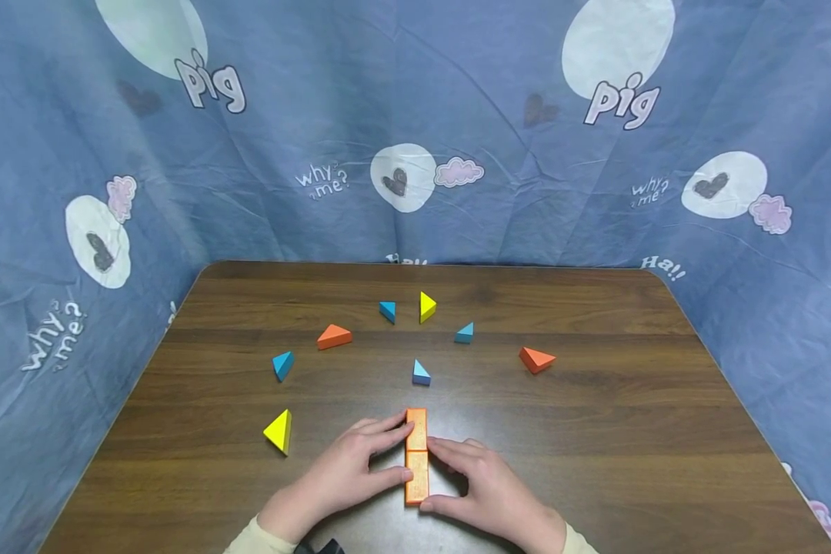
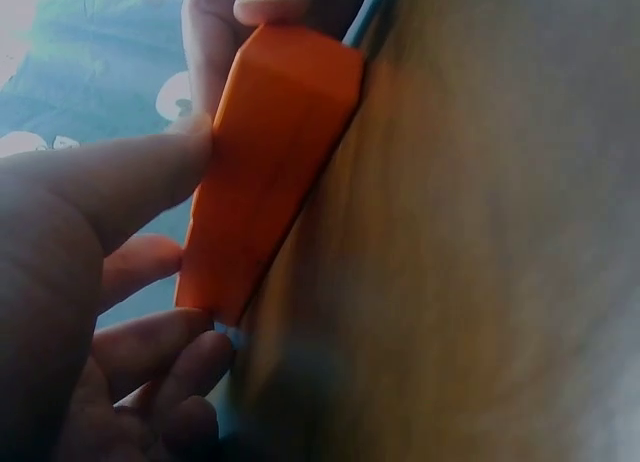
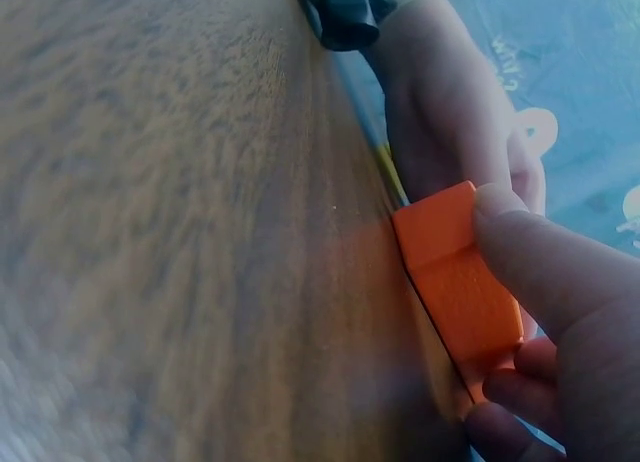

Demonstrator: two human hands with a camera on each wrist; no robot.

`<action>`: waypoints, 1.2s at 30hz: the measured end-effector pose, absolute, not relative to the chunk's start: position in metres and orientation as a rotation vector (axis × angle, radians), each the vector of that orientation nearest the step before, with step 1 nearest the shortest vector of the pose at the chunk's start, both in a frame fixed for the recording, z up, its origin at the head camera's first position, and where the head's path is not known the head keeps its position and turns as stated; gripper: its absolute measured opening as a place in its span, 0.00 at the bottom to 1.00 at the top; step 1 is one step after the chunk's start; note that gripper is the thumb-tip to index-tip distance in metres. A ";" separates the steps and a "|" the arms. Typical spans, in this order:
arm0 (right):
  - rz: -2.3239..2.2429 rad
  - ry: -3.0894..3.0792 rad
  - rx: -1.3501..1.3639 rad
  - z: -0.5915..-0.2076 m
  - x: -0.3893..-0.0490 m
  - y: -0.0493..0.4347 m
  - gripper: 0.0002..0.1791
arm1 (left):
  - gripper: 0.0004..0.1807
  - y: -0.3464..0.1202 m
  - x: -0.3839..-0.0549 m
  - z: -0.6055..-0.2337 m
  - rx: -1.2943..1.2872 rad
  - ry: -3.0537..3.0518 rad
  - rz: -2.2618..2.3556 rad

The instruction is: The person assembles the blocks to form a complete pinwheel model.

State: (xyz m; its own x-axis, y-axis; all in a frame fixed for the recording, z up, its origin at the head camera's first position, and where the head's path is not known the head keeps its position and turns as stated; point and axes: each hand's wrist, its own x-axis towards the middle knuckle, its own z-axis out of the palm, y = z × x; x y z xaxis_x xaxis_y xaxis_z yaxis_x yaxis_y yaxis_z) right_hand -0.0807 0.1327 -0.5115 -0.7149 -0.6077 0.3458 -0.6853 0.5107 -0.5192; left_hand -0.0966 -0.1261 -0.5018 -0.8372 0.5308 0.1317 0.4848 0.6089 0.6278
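Note:
Two orange rectangular blocks lie end to end in a row pointing away from me, the far block (image 1: 418, 438) meeting the near block (image 1: 418, 489). My left hand (image 1: 342, 471) holds the row from the left, fingertips on the far block's edge and thumb on the near block. From the right, my right hand (image 1: 490, 486) grips it, its index finger along the side and its thumb at the near end corner. Close up in the left wrist view, the orange row (image 2: 275, 117) shows its end face and long side. In the right wrist view a thumb presses the near block (image 3: 455, 297).
Triangular blocks are spread beyond the hands: a light blue one (image 1: 421, 375) straight ahead, a large yellow one (image 1: 278, 432) at left, an orange one (image 1: 537, 361) at right, and several more farther back. A patterned blue cloth (image 1: 415, 100) hangs behind the wooden table (image 1: 630, 431).

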 end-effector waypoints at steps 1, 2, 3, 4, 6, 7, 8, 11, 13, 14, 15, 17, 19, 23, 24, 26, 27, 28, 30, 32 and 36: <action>0.987 -2.624 1.128 -0.512 -0.081 0.133 0.40 | 0.36 -0.126 -0.096 -0.502 0.875 2.763 1.040; 0.991 -2.620 1.129 -0.512 -0.081 0.133 0.40 | 0.35 -0.126 -0.095 -0.502 0.877 2.766 1.038; 0.994 -2.615 1.130 -0.512 -0.081 0.133 0.40 | 0.35 -0.126 -0.094 -0.502 0.876 2.768 1.039; 0.994 -2.611 1.132 -0.512 -0.081 0.133 0.40 | 0.35 -0.125 -0.093 -0.502 0.871 2.768 1.045; 0.997 -2.600 1.135 -0.512 -0.081 0.133 0.40 | 0.34 -0.125 -0.092 -0.501 0.860 2.767 1.052; 0.997 -2.595 1.136 -0.512 -0.082 0.134 0.40 | 0.34 -0.125 -0.091 -0.501 0.856 2.768 1.056; 0.997 -2.593 1.137 -0.512 -0.082 0.134 0.40 | 0.34 -0.124 -0.091 -0.501 0.852 2.767 1.061; 1.002 -2.598 1.134 -0.512 -0.082 0.134 0.40 | 0.34 -0.125 -0.092 -0.501 0.845 2.764 1.062; 1.003 -2.602 1.133 -0.513 -0.082 0.134 0.40 | 0.34 -0.125 -0.092 -0.502 0.846 2.763 1.062; 1.005 -2.605 1.132 -0.513 -0.082 0.134 0.40 | 0.34 -0.124 -0.092 -0.502 0.845 2.762 1.061; 1.006 -2.605 1.134 -0.513 -0.082 0.134 0.40 | 0.34 -0.124 -0.092 -0.502 0.844 2.763 1.062; 1.007 -2.602 1.137 -0.513 -0.082 0.134 0.40 | 0.34 -0.124 -0.091 -0.502 0.846 2.770 1.064; 1.008 -2.599 1.139 -0.513 -0.082 0.134 0.40 | 0.34 -0.124 -0.091 -0.503 0.847 2.781 1.068; 1.010 -2.596 1.142 -0.512 -0.082 0.133 0.40 | 0.34 -0.123 -0.089 -0.502 0.840 2.800 1.071; 1.009 -2.596 1.144 -0.512 -0.082 0.133 0.40 | 0.34 -0.123 -0.088 -0.502 0.835 2.801 1.070; 1.009 -2.602 1.144 -0.512 -0.082 0.133 0.40 | 0.34 -0.122 -0.088 -0.502 0.823 2.800 1.066; 1.009 -2.607 1.142 -0.512 -0.082 0.133 0.40 | 0.34 -0.122 -0.088 -0.502 0.817 2.800 1.061; 1.010 -2.612 1.142 -0.512 -0.082 0.133 0.40 | 0.35 -0.122 -0.088 -0.502 0.811 2.800 1.055; 1.014 -2.623 1.140 -0.512 -0.082 0.133 0.40 | 0.35 -0.122 -0.087 -0.502 0.804 2.798 1.049; 1.018 -2.631 1.138 -0.512 -0.082 0.132 0.40 | 0.35 -0.122 -0.087 -0.502 0.798 2.797 1.044; 1.021 -2.638 1.138 -0.512 -0.083 0.132 0.40 | 0.34 -0.122 -0.087 -0.502 0.798 2.801 1.050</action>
State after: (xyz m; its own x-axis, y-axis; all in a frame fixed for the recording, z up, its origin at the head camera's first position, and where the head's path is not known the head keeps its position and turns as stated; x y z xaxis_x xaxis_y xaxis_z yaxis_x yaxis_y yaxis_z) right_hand -0.0826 0.1322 -0.5121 -0.7177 -0.6137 0.3292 -0.6754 0.4982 -0.5438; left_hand -0.0870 -0.1217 -0.5022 -0.8662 0.4814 0.1339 0.4508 0.6373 0.6250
